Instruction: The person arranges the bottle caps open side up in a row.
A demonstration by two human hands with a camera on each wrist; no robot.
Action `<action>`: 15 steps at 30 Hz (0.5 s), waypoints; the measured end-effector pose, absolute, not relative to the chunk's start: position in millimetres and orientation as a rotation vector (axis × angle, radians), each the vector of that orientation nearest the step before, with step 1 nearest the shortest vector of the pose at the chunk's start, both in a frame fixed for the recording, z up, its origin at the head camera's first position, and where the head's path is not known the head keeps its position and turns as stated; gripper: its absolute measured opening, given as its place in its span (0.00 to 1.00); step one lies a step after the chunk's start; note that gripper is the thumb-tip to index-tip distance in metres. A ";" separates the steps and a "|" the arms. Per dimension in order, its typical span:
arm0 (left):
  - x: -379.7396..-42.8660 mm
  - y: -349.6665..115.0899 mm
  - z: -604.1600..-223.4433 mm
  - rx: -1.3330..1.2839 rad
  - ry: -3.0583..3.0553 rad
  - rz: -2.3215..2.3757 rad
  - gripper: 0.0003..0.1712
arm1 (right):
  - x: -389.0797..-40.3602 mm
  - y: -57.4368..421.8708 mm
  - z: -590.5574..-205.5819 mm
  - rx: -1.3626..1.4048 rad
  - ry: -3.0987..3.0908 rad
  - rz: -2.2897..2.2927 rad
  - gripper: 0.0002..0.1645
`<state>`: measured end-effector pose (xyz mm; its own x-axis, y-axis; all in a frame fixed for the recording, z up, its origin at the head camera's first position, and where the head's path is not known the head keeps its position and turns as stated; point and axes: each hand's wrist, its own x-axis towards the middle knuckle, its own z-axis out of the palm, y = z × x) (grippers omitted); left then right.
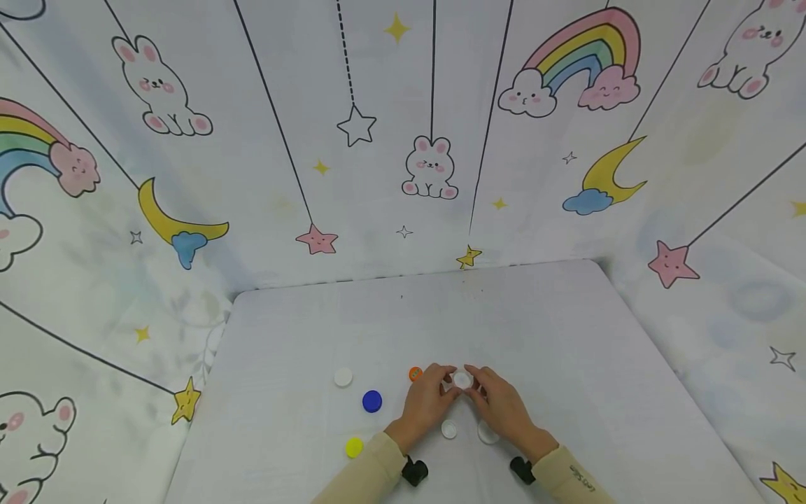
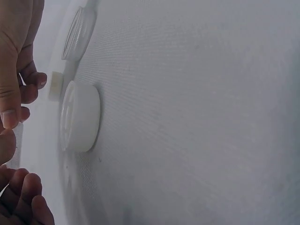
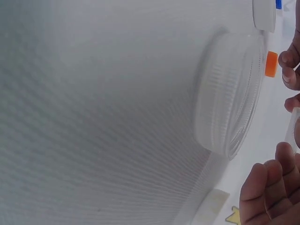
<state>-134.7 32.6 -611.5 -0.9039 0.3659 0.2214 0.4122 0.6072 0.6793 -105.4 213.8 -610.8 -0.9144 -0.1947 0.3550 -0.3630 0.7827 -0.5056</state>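
Between left hand (image 1: pixel 429 397) and right hand (image 1: pixel 504 404) fingers: white cap (image 1: pixel 462 380).

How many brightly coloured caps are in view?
3. The orange cap is close beside the left hand; the blue cap lies further left; the yellow cap sits by the left sleeve. The held white cap isn't counted. Others may be hidden.

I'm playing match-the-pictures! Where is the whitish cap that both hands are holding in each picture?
Head: the whitish cap is right of centre, below the middle, between the left hand and right hand.
Left wrist: at the left edge, a bit below the middle, partly hidden.
Right wrist: at the right edge, just below the middle, partly hidden.
Shared landmark: the big clear ribbed lid, in all three views.
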 end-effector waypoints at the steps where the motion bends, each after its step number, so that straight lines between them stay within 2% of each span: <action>1: -134.8 32.8 -611.3 -0.670 -2.762 -1.174 0.21 | -105.5 213.9 -611.1 0.426 -2.698 0.844 0.28; 15: -133.6 31.3 -612.3 -0.677 -2.808 -1.126 0.21 | -106.5 214.6 -615.5 0.439 -2.732 0.787 0.27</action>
